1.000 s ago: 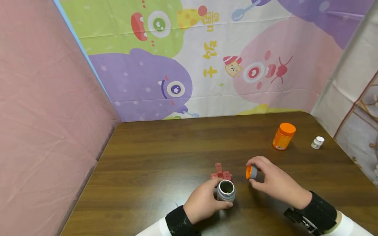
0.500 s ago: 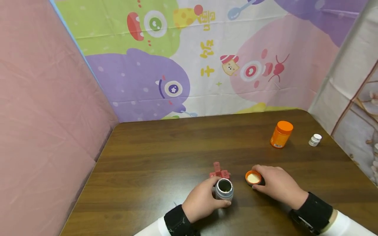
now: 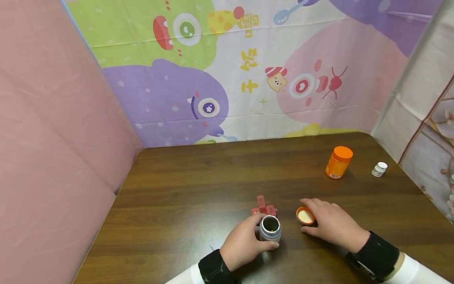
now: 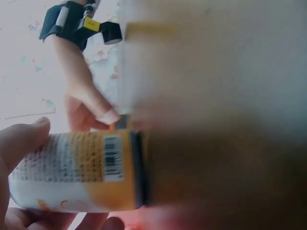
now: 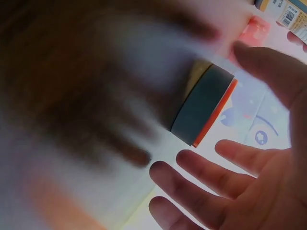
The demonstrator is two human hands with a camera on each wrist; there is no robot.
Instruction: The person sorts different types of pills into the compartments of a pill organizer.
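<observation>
My left hand [image 3: 244, 241] grips a grey uncapped bottle [image 3: 270, 236] that stands upright on the table, its dark mouth facing up. In the left wrist view the bottle's printed label [image 4: 72, 158] and barcode show, with fingers and thumb around its sides. The screw cap [image 3: 306, 216] lies upside down on the tabletop, orange rim and pale inside upward. Around its right side, my right hand [image 3: 335, 225] has its fingers spread and loose. In the right wrist view a gap shows between those fingers and the cap's dark side [image 5: 202, 106].
Red block-like pieces [image 3: 262, 206] lie just behind the bottle. An orange jar [image 3: 339, 162] with an orange lid stands at the back right, and a small white bottle [image 3: 379, 169] is near the right edge of the wooden table [image 3: 184, 189].
My right hand has lowered the cap, turned it inside up onto the table and let go, its fingers spreading away. The left hand and bottle have stayed in place.
</observation>
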